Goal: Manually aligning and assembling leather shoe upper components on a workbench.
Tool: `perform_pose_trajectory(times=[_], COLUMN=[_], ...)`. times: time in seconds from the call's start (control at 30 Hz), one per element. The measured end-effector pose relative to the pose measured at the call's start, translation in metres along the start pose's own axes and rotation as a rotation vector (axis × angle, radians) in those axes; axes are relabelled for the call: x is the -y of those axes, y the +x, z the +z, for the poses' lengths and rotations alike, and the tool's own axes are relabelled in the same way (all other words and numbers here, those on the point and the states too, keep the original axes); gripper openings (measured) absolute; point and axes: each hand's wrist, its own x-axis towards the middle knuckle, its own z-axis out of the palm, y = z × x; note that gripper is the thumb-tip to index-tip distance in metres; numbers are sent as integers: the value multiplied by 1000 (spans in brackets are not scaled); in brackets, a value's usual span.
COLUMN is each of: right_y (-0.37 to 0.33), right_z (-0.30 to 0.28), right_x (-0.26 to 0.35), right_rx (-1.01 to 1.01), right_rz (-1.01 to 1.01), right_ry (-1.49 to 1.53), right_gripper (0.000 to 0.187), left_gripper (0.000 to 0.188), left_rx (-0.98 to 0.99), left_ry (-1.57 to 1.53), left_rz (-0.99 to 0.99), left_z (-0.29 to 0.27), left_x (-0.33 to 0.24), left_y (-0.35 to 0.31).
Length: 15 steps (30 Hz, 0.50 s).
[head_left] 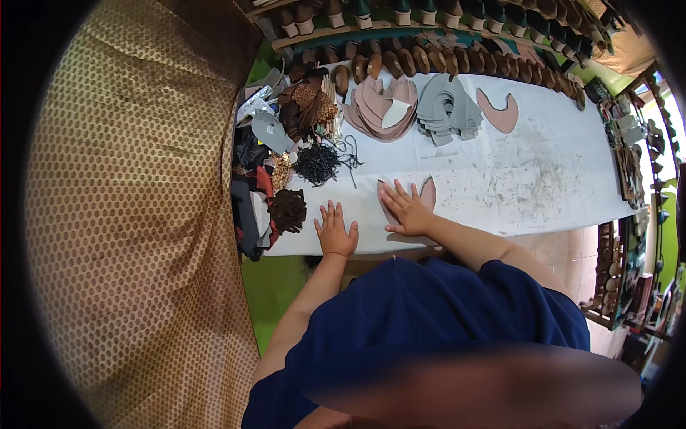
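My right hand (406, 208) lies flat over a pink U-shaped shoe upper piece (429, 193), fingers stretched out. The palm hides the middle of that piece; its two pointed ends show on either side. My left hand (335, 230) rests open on the white tabletop (471, 168) near its front edge, fingers spread and holding nothing. Farther back lie a stack of pink upper pieces (382, 107), a stack of grey ones (448, 107) and a single pink curved piece (500, 113).
On the left end sit a heap of black cords (316, 164), brown ruffled pieces (288, 210) and patterned brown scraps (311, 107). Brown shoe lasts (457, 61) line the back edge, below a shelf of shoes (404, 14). A gold patterned curtain (143, 214) hangs at the left.
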Motion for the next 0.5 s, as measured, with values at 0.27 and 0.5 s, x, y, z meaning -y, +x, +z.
perform_pose_trajectory(times=[0.27, 0.5], right_y=[8, 12], right_z=[14, 4], right_x=[-36, -64], right_rx=[-115, -207], right_rz=[-30, 0], right_ry=[152, 245], right_gripper=[97, 96], left_gripper=[72, 72], left_rx=[10, -8], left_ry=[9, 3], left_rz=[-5, 9], left_z=[3, 6], left_x=[0, -1], left_y=[1, 2])
